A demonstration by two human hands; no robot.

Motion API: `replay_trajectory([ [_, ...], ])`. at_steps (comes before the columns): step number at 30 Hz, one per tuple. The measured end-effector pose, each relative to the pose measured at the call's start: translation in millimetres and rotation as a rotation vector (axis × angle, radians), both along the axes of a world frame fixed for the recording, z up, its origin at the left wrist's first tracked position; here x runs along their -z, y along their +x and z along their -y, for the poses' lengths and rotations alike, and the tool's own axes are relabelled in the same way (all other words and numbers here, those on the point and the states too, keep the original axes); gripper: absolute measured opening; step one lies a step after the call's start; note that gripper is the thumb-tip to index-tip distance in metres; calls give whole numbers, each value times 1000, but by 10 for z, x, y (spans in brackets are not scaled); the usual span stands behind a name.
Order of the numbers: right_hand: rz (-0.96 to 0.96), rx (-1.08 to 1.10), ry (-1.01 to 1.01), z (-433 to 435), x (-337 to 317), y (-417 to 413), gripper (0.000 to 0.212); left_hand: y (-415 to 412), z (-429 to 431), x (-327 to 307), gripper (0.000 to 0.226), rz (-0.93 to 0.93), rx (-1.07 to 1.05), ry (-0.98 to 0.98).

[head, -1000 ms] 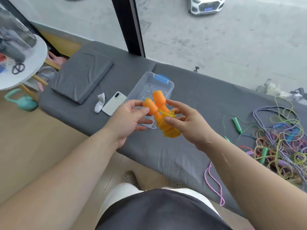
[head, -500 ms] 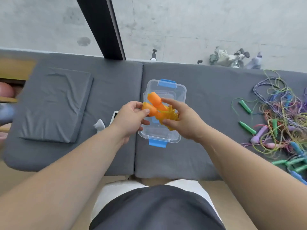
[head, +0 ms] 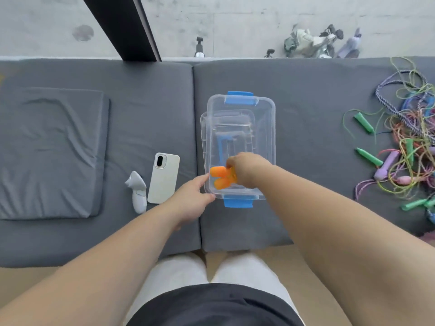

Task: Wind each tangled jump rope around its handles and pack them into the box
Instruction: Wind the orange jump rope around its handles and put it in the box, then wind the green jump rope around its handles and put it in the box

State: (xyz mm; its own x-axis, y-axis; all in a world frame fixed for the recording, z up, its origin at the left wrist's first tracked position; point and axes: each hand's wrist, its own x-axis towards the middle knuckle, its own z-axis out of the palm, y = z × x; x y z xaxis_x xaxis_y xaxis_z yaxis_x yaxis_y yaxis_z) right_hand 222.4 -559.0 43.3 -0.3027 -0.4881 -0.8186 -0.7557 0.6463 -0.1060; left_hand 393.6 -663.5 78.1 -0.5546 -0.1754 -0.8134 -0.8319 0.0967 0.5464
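While the right hand [head: 244, 169] was down inside the clear plastic box with blue latches [head: 273, 118], it gripped the wound orange jump rope with its two stubby orange handles [head: 219, 178], the fingers curled under and mostly hidden behind the back of the hand, so the exact pinch could not be made out. The bundle sat low in the end of the box nearest the person, just to the left of that hand, and whether it had touched the floor of the box could not be told. The left hand [head: 191, 197] lay spread against the near left corner of the box, thumb on the side wall and fingertips at the rim, apparently bracing it. The step in hand looked like setting the first finished rope down, with the rest of the box bare of ropes. To do it well, the bundle should probably be laid flat against the near wall with the coils facing down, and the fingers loosened only once it rested, since springy cord could unwind. The bracing hand ought to keep the light box from sliding on the soft grey cushion [head: 146, 118]. Well off to the right of the right arm lay the tangled heap of coloured ropes with green and purple handles [head: 409, 147], a good deal of work not yet done.
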Motion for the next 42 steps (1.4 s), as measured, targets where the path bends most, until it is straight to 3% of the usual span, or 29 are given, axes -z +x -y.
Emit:
replay_trajectory([
  [4, 47, 223, -65, -99, 332, 49, 50, 87, -83, 97, 74, 20, -39, 67],
  [9, -248, 64, -102, -284, 484, 135, 31, 117, -271, 240, 80, 39, -84, 170],
  [12, -168, 144, -149, -365, 441, 153, 38, 66, -370, 180, 78, 41, -104, 132],
  [19, -94, 287, -480, -798, -262, 32, 38, -110, -451, -193, 63, 66, -225, -211],
  [24, 36, 366, -451, -1382, -861, -31, 33, -198, -644, -522, 46, -119, -351, -222],
  [27, 2, 460, -492, -1814, -1042, -30, 35, -210, -851, -669, 43, -203, -371, -220],
  [30, -40, 572, -475, -2255, -1123, 28, 40, -253, -1106, -710, 29, -272, -339, -208],
  [35, -143, 774, -450, -3003, -1158, 380, 42, -463, -1622, -633, 32, -317, -220, -99],
  [42, -144, 1043, -499, -3930, -1163, 683, 44, -537, -2513, -597, 28, -282, 39, -82],
])
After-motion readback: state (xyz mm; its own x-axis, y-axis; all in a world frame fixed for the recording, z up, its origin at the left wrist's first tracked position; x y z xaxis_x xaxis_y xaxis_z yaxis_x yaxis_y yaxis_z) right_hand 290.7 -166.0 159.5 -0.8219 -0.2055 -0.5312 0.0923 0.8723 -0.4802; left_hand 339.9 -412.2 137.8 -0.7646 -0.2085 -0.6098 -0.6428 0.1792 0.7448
